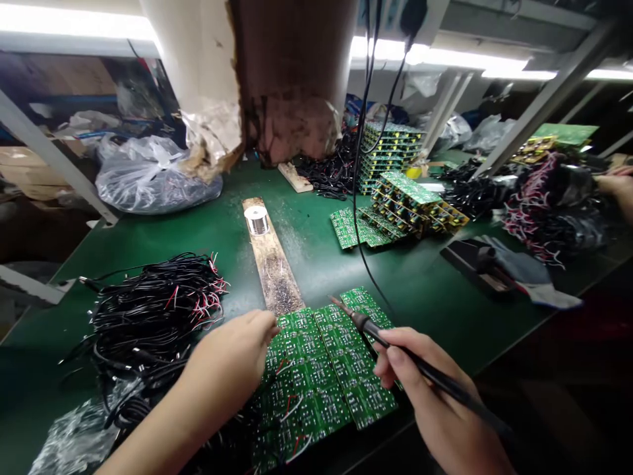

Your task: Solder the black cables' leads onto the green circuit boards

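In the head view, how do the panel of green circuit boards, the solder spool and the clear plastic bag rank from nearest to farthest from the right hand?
1. The panel of green circuit boards: just left of the right hand, under the soldering iron it holds.
2. The solder spool: farther back and left, on the wooden strip.
3. The clear plastic bag: farthest, at the back left.

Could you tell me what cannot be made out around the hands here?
Head view:
left hand: its own back hides whether the fingers pinch anything.
soldering iron in the right hand: tip too small to tell contact with the circuit boards.
another person's hand: cut by the right edge.
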Available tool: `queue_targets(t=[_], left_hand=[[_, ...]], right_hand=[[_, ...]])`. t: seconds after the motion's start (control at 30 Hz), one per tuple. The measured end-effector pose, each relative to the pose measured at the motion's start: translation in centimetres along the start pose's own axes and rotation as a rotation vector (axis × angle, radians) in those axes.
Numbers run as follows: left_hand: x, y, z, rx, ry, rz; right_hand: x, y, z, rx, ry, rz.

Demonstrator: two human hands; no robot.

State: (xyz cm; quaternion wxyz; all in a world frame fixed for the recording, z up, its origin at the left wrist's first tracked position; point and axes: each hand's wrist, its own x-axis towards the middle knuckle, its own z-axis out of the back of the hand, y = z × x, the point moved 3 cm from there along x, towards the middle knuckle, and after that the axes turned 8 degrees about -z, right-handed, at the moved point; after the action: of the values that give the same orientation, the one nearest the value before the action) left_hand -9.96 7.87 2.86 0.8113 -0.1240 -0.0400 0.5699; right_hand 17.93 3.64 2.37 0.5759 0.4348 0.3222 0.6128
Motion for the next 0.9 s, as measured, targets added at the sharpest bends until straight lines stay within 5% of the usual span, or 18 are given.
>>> queue_targets(t=[0.27,0.47,0.9], left_hand=[[0.4,0.6,-3.1,-0.213,-0.038,0.048],[0.1,0.5,-3.3,-0.185,-0.045,0.018],[-0.5,1.2,-2.6,-0.554,-0.129,-0.096]], right_hand=[[1.2,1.1,-3.7,0.034,0.158,-0.032],[2.1,1.7,-6.2,-0.007,0.183,-0.031],[3.7,3.2,-11.3,0.030,0.276,0.171]])
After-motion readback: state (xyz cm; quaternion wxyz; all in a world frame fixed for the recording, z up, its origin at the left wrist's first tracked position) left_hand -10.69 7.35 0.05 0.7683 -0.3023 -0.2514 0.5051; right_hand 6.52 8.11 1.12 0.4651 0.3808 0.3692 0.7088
